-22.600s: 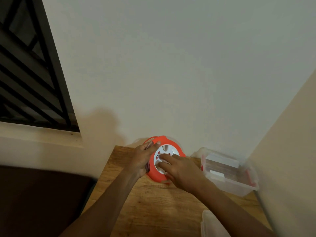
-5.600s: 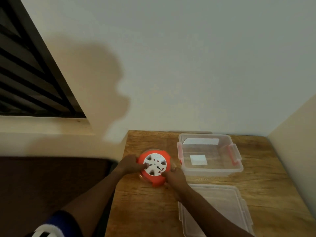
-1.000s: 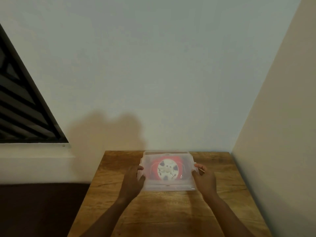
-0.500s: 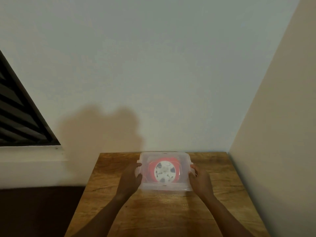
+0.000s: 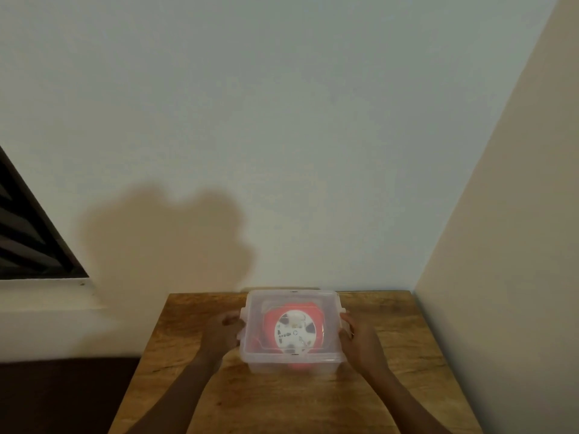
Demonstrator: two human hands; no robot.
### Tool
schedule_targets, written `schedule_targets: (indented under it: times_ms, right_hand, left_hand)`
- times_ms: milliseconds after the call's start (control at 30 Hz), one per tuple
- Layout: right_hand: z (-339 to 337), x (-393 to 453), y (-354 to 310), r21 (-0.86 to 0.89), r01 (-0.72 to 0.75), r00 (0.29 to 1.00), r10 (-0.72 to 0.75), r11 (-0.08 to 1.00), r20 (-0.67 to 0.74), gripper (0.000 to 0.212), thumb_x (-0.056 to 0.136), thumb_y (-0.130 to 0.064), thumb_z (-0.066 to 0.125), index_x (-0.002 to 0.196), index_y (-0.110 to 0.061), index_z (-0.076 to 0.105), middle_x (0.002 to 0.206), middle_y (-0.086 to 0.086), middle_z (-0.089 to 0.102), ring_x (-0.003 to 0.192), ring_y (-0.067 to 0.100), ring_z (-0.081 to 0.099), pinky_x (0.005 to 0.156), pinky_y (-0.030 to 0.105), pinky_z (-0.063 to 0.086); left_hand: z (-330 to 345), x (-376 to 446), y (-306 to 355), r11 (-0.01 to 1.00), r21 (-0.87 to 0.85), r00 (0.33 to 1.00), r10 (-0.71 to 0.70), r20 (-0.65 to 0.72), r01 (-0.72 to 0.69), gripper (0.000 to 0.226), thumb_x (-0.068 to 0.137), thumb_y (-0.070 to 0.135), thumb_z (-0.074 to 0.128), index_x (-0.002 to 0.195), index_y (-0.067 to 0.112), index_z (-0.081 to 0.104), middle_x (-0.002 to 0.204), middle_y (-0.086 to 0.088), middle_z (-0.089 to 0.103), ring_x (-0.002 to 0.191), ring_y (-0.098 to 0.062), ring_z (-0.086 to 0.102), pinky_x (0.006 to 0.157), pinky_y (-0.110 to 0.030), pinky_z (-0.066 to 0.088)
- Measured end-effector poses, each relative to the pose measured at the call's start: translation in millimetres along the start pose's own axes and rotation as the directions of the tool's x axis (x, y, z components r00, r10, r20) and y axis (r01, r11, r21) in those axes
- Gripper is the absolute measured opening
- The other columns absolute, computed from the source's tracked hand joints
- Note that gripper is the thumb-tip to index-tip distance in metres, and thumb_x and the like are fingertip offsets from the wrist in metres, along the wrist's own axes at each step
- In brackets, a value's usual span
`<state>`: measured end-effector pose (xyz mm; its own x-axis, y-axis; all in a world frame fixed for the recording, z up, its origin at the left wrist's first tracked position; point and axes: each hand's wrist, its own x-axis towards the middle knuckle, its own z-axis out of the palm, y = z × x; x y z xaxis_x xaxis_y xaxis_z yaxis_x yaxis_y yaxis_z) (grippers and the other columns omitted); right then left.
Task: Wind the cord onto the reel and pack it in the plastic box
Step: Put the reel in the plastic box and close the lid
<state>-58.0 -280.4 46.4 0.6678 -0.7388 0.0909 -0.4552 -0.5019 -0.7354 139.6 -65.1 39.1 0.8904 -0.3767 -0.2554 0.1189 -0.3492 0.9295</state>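
Observation:
The orange cord reel (image 5: 293, 330), with its white socket face up, lies inside the clear plastic box (image 5: 253, 355). The translucent lid covers the box. The box rests on the wooden table (image 5: 294, 399), near the back wall. My left hand (image 5: 224, 332) grips the box's left side at the latch. My right hand (image 5: 358, 338) grips its right side. No loose cord shows outside the box.
The table fits into a corner: a white wall (image 5: 282, 136) behind it and a beige wall (image 5: 507, 245) along its right edge. A dark louvred window (image 5: 25, 233) is at the left, and a dark surface (image 5: 62, 396) lies left of the table.
The box now sits level on the table, a little nearer the back wall, with both hands still at its sides. One second ago it was tipped slightly.

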Motion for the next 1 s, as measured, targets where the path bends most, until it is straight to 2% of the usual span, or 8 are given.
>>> schedule_targets:
  times_ms: [133,267,467,567,733,833,933,1000]
  right_hand:
    - [6.9,-9.0,3.6,0.020,0.029,0.999,-0.029,0.999,-0.031,0.022,0.098,-0.029,0.054,0.118,-0.031,0.062,0.103,-0.015,0.069,0.079,-0.001,0.065,0.063,0.011,0.052]
    - [12.9,-15.4,13.7,0.193,0.075,0.997,-0.070,0.978,-0.031,0.025,0.100,-0.041,0.049,0.124,-0.044,0.054,0.109,-0.024,0.067,0.094,-0.003,0.066,0.071,0.021,0.059]
    - [22.9,-8.0,34.7,0.477,-0.356,0.933,0.281,0.804,0.224,0.045,0.092,-0.038,0.062,0.133,-0.023,0.051,0.114,-0.001,0.070,0.088,0.017,0.073,0.067,0.034,0.062]
    - [21.5,-4.8,40.1,0.495,-0.421,0.900,0.282,0.760,0.332,0.038,0.094,-0.037,0.058,0.124,-0.015,0.061,0.101,0.000,0.076,0.086,0.021,0.074,0.074,0.042,0.062]
    - [17.7,-3.2,38.8,0.560,-0.447,0.894,0.356,0.697,0.271,0.037,0.086,-0.025,0.072,0.119,-0.011,0.064,0.097,0.005,0.076,0.079,0.022,0.075,0.068,0.042,0.062]
    - [8.9,-4.8,37.7,0.596,-0.555,0.831,0.403,0.580,0.382,0.040,0.081,-0.016,0.077,0.117,-0.007,0.063,0.096,0.012,0.076,0.081,0.031,0.074,0.069,0.047,0.062]
    - [3.7,-7.2,33.5,0.563,-0.556,0.831,0.417,0.611,0.368,0.039,0.079,-0.016,0.079,0.114,-0.009,0.063,0.092,0.010,0.077,0.078,0.030,0.075,0.061,0.041,0.061]
    - [3.1,-7.4,30.6,0.532,-0.525,0.851,0.404,0.664,0.336,0.037,0.081,-0.018,0.077,0.115,-0.011,0.063,0.096,0.009,0.075,0.081,0.027,0.074,0.067,0.043,0.062]
  left_hand:
    - [-7.0,4.0,-5.1,0.978,-0.157,0.987,-0.122,0.108,0.138,0.016,0.099,0.006,0.065,0.099,0.018,0.075,0.091,-0.005,0.080,0.080,-0.023,0.077,0.056,-0.033,0.063]
    - [-12.2,9.7,-10.3,0.924,-0.242,0.940,-0.235,0.247,0.295,0.014,0.096,0.010,0.069,0.106,0.006,0.077,0.098,-0.016,0.082,0.090,-0.034,0.078,0.083,-0.050,0.063]
    - [-5.6,1.7,-19.2,0.752,-0.367,0.831,-0.439,0.341,0.548,0.030,0.096,0.030,0.071,0.115,0.007,0.071,0.118,-0.022,0.073,0.108,-0.040,0.069,0.073,-0.046,0.062]
    - [-3.4,4.3,-22.7,0.767,-0.342,0.829,-0.426,0.362,0.544,0.036,0.100,0.039,0.063,0.117,0.009,0.073,0.119,-0.023,0.073,0.111,-0.043,0.068,0.087,-0.053,0.061]
    - [-2.3,0.8,-21.3,0.786,-0.406,0.874,-0.339,0.347,0.466,0.025,0.102,0.023,0.061,0.114,0.007,0.076,0.106,-0.021,0.080,0.095,-0.039,0.078,0.072,-0.048,0.066]
    - [-0.2,-4.3,-21.4,0.794,-0.429,0.896,-0.321,0.308,0.432,0.022,0.101,0.016,0.062,0.118,0.007,0.073,0.113,-0.023,0.078,0.107,-0.043,0.073,0.089,-0.057,0.062]
    - [2.0,-7.8,-19.3,0.805,-0.445,0.918,-0.311,0.245,0.391,0.016,0.098,0.008,0.065,0.109,0.016,0.072,0.113,-0.025,0.074,0.110,-0.046,0.069,0.098,-0.063,0.055]
    - [3.1,-9.2,-16.5,0.832,-0.436,0.938,-0.284,0.197,0.343,0.019,0.099,0.006,0.064,0.105,0.022,0.072,0.110,-0.023,0.075,0.107,-0.047,0.069,0.098,-0.064,0.055]
